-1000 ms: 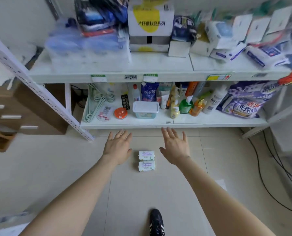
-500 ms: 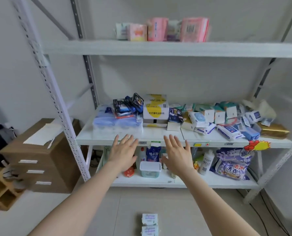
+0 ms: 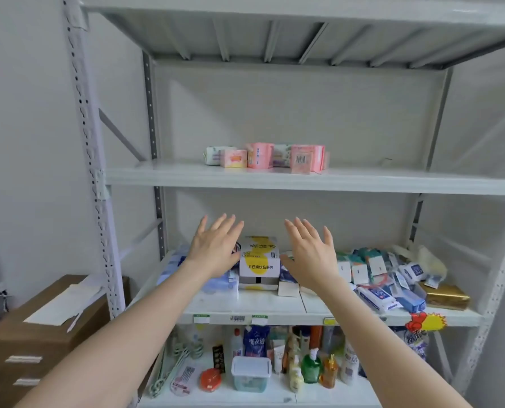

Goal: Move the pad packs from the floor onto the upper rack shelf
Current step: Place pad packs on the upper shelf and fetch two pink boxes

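- left fingers (image 3: 225, 228): straight, spread wide, nothing in them
- right fingers (image 3: 299, 231): same, splayed and empty
- left hand (image 3: 213, 251) and right hand (image 3: 311, 257): backs to camera, raised side by side at mid frame, apart, in front of the middle shelf (image 3: 274, 310); a white-yellow box (image 3: 260, 260) shows between them; contact with anything not evident
- pad packs (image 3: 263, 157): pink and white row on the upper shelf (image 3: 392, 181), centre of frame, above the hands, packed close together, mostly standing
- floor is out of frame, so cannot tell whether any packs are left down there
- handling, my read: film-wrapped packs, light, soft and squashy, wrap likely a bit slick; not fragile; take one across its narrow sides with thumb against fingers, or one per hand; a hard squeeze only dents it
- standing packs probably tip easily, so set new ones flat or snug against the row
- upper shelf: plain grey metal, bare stretches left and right of the row, more room on the right
- middle shelf: crowded with small boxes and sachets, price tags on its front edge
- bottom shelf (image 3: 363, 399): bottles (image 3: 311, 366), a lidded tub (image 3: 251, 372), hangers at lower left
- perforated post (image 3: 83, 142) runs up the left of the frame; brown cabinet (image 3: 39, 328) at lower left; pale wall (image 3: 25, 113) behind
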Available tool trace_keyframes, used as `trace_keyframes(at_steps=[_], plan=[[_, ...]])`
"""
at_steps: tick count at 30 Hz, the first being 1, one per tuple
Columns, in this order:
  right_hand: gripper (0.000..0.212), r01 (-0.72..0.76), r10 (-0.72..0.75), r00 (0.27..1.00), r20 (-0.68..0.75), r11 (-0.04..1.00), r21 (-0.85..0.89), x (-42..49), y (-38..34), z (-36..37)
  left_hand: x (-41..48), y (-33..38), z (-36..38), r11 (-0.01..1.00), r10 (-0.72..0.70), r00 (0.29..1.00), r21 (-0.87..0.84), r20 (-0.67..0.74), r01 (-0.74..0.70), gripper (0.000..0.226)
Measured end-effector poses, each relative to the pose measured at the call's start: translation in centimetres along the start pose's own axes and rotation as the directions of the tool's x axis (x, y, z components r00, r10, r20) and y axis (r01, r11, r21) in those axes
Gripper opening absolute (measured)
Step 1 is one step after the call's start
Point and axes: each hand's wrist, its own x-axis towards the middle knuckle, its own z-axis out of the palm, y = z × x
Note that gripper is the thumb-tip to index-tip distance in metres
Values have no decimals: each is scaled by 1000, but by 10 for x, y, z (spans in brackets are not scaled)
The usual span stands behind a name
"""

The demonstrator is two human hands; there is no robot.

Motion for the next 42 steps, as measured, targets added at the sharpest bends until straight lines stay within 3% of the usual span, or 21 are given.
trace_keyframes(at_steps=[13, 28, 36, 42], plan=[[74, -48, 51, 991, -122, 998, 26, 53, 92, -40, 100, 40, -42, 990, -48, 987, -138, -154, 27, 76], [71, -29, 52, 985, -167, 990, 139, 136, 198, -12, 231, 88, -13, 923, -174, 975, -367, -141, 111, 84], [69, -61, 130, 978, -163, 925, 375, 202, 242, 12, 311, 94, 1, 797, -300, 943, -581, -143, 165, 85], [72, -106, 187, 977, -101, 840, 532, 269, 284, 22, 361, 90, 8, 754, -370, 922, -617, -116, 225, 92]])
